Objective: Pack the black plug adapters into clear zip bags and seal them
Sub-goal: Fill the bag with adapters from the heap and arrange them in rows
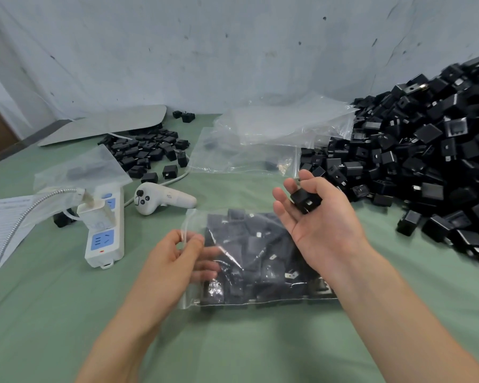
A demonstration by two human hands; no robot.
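One adapter [306, 201] sits in curled fingers of the right hand [322, 226]; left hand [172, 259] pinches the zip bag [260, 261] mouth; if it sags, the adapter could snag

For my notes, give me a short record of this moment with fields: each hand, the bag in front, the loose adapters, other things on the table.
left hand: pinches the open left edge of the zip bag
right hand: palm up, holds one black adapter
zip bag: lies on the green table, partly filled with adapters, not yet sealed
loose adapters: large pile at right, smaller heap at back left
other things: empty bags, power strip, white controller
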